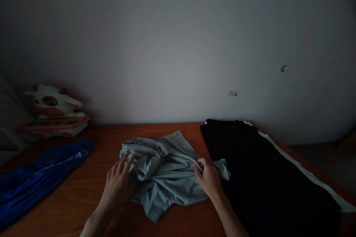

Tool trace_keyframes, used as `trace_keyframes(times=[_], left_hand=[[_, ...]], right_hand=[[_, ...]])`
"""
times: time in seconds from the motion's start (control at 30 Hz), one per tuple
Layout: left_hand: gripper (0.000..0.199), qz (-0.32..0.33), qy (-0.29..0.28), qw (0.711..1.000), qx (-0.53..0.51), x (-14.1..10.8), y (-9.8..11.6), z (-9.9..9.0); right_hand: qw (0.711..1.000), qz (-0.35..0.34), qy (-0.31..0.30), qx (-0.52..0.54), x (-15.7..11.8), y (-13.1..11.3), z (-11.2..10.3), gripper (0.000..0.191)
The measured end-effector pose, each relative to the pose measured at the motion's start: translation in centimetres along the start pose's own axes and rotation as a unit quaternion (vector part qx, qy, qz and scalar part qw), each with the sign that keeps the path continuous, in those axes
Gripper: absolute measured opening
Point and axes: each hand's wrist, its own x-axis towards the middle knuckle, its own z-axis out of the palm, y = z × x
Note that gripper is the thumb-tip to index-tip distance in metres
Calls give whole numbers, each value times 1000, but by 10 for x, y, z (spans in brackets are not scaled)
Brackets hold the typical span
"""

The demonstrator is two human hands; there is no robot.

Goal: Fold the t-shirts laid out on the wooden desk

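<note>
A crumpled light grey garment (pixel 167 166), its exact kind hidden by the folds, lies in the middle of the wooden table. My right hand (pixel 207 176) pinches the cloth near its right end, and a small flap sticks out beyond my fingers. At the left side of the garment, my left hand (pixel 119 176) rests with its fingers apart, touching or just over the bunched cloth. Its thumb is in shadow and partly hidden.
Black trousers (pixel 258 177) with a white side stripe lie flat at the right. Blue clothing (pixel 47 174) is at the left. Behind it stands a cow-shaped toy keyboard (pixel 55 113). A pale wall (pixel 178 52) with a hook (pixel 283 68) rises along the back of the table (pixel 80 192).
</note>
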Motion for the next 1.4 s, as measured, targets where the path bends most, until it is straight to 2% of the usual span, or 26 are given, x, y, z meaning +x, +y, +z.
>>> trace_keyframes(times=[0.07, 0.1, 0.17, 0.2, 0.27, 0.33, 0.37, 0.4, 0.43, 0.47, 0.53, 0.57, 0.6, 0.63, 0.67, 0.73, 0.83, 0.9, 0.97, 1.0, 1.03, 1.07, 1.13, 1.23, 1.3, 1.4], left_hand=[[55, -87, 63, 994, 33, 3, -10, -2], [52, -122, 61, 990, 31, 4, -12, -4], [44, -170, -10, 985, -9, 4, -11, -7], [42, -173, -58, 982, -43, 4, -8, -7], [40, -130, -119, 979, -105, 0, 2, -4], [46, -47, -117, 984, -129, -5, 12, 4], [58, -11, -107, 986, -126, -9, 15, 10], [73, 15, -100, 988, -115, -12, 18, 16], [85, 36, -97, 989, -103, -15, 19, 21], [91, 52, -97, 990, -91, -18, 19, 26], [83, 73, -103, 989, -77, -20, 17, 31], [75, 83, -109, 988, -78, -20, 15, 31], [69, 94, -116, 985, -83, -19, 12, 31], [66, 103, -122, 983, -91, -17, 9, 29], [63, 109, -127, 981, -98, -16, 5, 27], [60, 121, -138, 977, -111, -13, -4, 24], [50, 100, -127, 983, -91, -7, -20, 21], [43, 9, -63, 997, -38, -3, -31, 17], [43, -109, 23, 994, -1, 1, -41, 11], [45, -157, 52, 986, -8, 3, -44, 7], [48, -190, 64, 979, -33, 4, -46, 4], [51, -205, 62, 974, -68, 5, -46, 1], [58, -195, 34, 973, -120, 5, -41, -1], [59, -94, -14, 990, -101, 2, -25, 3], [48, -11, -49, 995, -87, 0, -14, 6], [26, 70, -85, 988, -108, -1, -1, 5]], right_hand=[[999, 14, -19, 40, -1, -5, -4, 25], [996, 13, -51, 70, -3, -10, -7, 25], [976, -2, -154, 154, -7, -24, -15, 23], [954, -13, -216, 206, -10, -32, -20, 22], [886, -35, -337, 316, -17, -48, -27, 25], [800, -52, -434, 411, -23, -62, -31, 42], [767, -59, -461, 443, -25, -66, -32, 48], [754, -64, -461, 464, -25, -69, -32, 47], [769, -65, -428, 470, -23, -70, -31, 42], [810, -64, -361, 458, -21, -68, -30, 37], [914, -55, -164, 366, -12, -57, -26, 33], [950, -53, -72, 298, -8, -49, -23, 31], [971, -56, -9, 231, -4, -41, -19, 30], [983, -64, 21, 173, -1, -32, -15, 31], [989, -74, 20, 128, 0, -24, -12, 33], [993, -91, -30, 68, -1, -16, -6, 33], [987, -97, -113, 54, -8, -22, -9, 23], [966, -93, -206, 124, -13, -32, -18, 18], [913, -63, -333, 225, -15, -41, -27, 30], [885, -41, -376, 271, -15, -43, -31, 38], [869, -20, -387, 308, -14, -44, -32, 44], [870, -3, -364, 334, -12, -42, -32, 47], [905, 10, -256, 340, -8, -36, -28, 44], [955, -26, -113, 274, -4, -26, -15, 31], [969, -71, -81, 223, -5, -21, -7, 24], [975, -120, -116, 145, -11, -22, 0, 43]])
